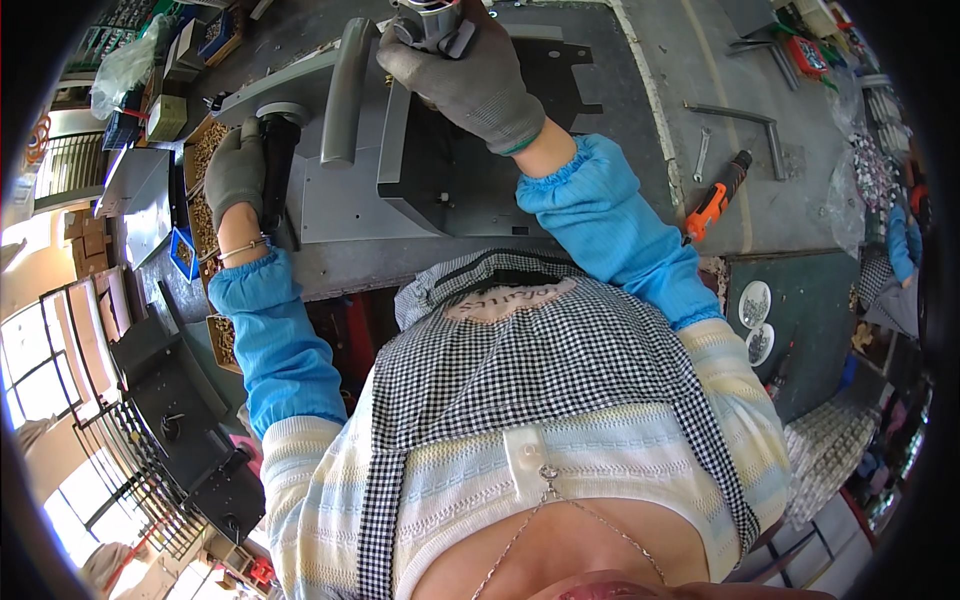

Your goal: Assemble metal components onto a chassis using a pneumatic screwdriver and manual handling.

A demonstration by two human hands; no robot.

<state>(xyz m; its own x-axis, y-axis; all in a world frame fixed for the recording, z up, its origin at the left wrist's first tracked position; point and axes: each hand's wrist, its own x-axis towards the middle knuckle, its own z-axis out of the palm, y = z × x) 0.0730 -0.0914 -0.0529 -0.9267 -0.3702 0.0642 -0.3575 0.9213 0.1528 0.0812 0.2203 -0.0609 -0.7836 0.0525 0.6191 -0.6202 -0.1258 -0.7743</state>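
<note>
My left hand [236, 178], in a grey work glove, is closed against the side of a black cylindrical part [279, 165] with a pale grey round end. Some of its fingers are hidden. Up at the top edge, my gloved right hand [480, 85] grips a shiny rounded metal part [428, 22], cut off by the picture's edge, so its kind does not show. Between the hands a curved grey metal tube [348, 95] rises over a grey sheet-metal panel [340, 205]. Below my right hand stands a dark metal housing [480, 190] with cut-outs in its far plate.
An orange and black cordless screwdriver [718, 198], a wrench [702, 155] and a bent metal bar [770, 140] lie at right. Two white dishes [756, 305] of small parts sit nearer. Trays of brass-coloured fasteners [203, 150] and a blue bin [183, 254] line the left.
</note>
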